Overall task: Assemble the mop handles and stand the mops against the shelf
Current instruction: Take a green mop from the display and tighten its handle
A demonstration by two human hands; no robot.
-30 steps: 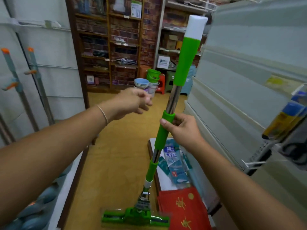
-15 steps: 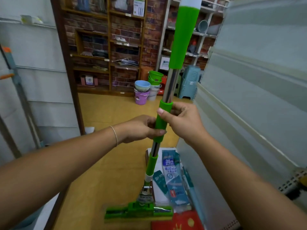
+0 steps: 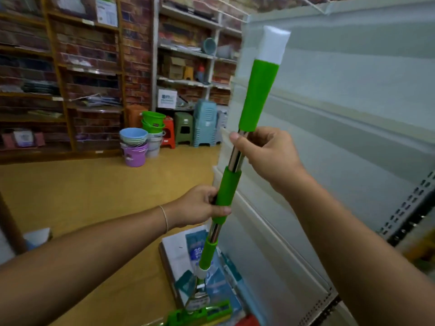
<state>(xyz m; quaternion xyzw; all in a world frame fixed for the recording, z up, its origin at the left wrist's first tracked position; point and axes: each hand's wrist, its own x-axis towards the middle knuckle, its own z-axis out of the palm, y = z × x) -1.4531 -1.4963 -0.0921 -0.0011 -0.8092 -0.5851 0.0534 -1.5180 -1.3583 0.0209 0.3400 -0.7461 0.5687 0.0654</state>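
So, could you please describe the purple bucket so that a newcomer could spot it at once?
Look to the brick back wall with its wooden shelves; on the yellow floor before it stand stacks of plastic buckets. The purple bucket sits lowest in the nearest stack, under pale blue basins, the only purple one.

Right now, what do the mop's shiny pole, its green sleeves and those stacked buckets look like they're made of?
Pole: polished metal, probably steel, mirror-bright with reflections. Green sleeves: matte moulded plastic or rubbery grip, evenly coloured, without glare. Buckets: smooth plastic, seemingly, in solid pastel colours.
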